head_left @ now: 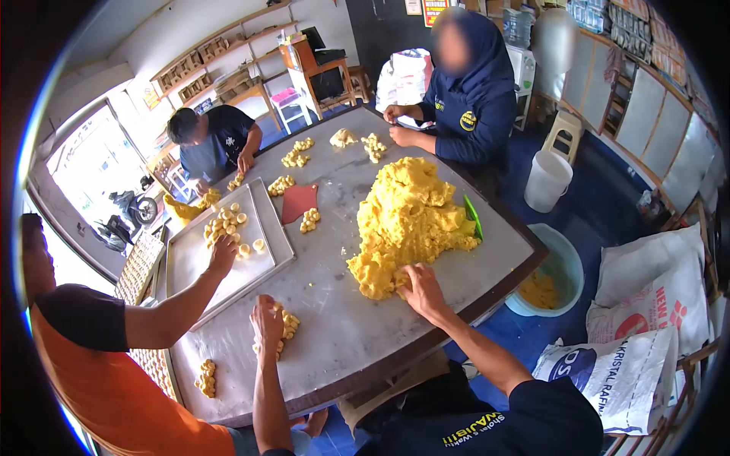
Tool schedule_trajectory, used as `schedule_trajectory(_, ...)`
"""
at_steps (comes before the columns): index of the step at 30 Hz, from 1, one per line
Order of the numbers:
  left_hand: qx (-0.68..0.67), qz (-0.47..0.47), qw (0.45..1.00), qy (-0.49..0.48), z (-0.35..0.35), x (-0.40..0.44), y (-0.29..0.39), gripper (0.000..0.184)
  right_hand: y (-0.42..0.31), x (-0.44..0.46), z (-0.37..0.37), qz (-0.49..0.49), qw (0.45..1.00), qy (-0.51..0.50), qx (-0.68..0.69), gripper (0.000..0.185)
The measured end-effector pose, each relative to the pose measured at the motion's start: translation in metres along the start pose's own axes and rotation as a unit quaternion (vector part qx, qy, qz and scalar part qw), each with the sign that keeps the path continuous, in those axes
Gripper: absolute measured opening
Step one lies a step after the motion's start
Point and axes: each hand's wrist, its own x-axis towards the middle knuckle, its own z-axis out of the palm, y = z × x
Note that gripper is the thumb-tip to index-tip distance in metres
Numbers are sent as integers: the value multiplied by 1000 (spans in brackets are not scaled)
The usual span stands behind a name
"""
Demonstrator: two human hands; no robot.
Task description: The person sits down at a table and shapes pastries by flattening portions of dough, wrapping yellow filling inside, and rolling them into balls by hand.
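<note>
A large mound of crumbly yellow dough [407, 216] stands on the metal table [334, 334]. At the mound's lower edge, my right hand [423, 291] has its fingers closed on some of the dough. My left hand [266, 323] is raised over the near side of the table, its fingers drawn together; what they hold is too small to make out. Just right of it, partly behind the hand, lies a small pile of dough pieces [289, 325]. Another little pile [205, 378] sits near the table's lower left edge.
A co-worker in orange [114, 372] reaches over a tray [182, 266] of dough pieces on the left. Two people [217, 140] [475, 106] work across the table. A green scraper [473, 218] leans on the mound. A tub [574, 266] and sacks [623, 372] stand right.
</note>
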Motion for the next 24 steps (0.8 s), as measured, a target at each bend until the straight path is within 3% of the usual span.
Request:
schedule_trajectory(3, -130, -139, 978, 84, -17, -10, 44, 26, 9, 1, 4, -13, 999, -17, -40, 39)
schedule_trajectory(4, -128, -143, 981, 26, -20, -19, 56, 26, 10, -2, 4, -21, 998, -37, -46, 42)
schedule_trajectory(7, -72, -77, 989, -104, -26, -58, 105, 14, -11, -21, -3, -74, 990, 14, -116, 55)
schedule_trajectory(8, -30, -11, 994, -101, -8, -79, 96, 17, -9, -25, -1, -88, 987, -15, -136, 59)
schedule_trajectory(9, 92, 100, 991, 8, 3, -99, 109, 23, -8, -26, 0, -85, 989, -35, -119, 59)
schedule_trajectory(11, 170, 109, 978, -43, 12, -112, 131, 27, -5, -25, 1, -80, 990, -74, -85, 58)
schedule_trajectory(14, 177, -42, 956, -231, -13, -65, 162, 32, -5, -15, 9, -69, 993, -75, -66, 35)
schedule_trajectory(17, 172, 120, 977, 45, 32, -43, 133, 34, 4, -13, 14, -94, 985, -107, -98, 18)
schedule_trajectory(19, 50, 100, 993, -29, 62, -47, 116, 35, -1, -4, 3, -132, 970, -144, -145, 10)
schedule_trajectory(21, 83, 114, 989, -34, 70, -44, 112, 34, -12, 10, -20, -179, 941, -203, -202, 8)
schedule_trajectory(24, 63, 66, 995, -35, 71, -32, 94, 33, 7, 23, -11, -80, 948, -221, -213, 27)
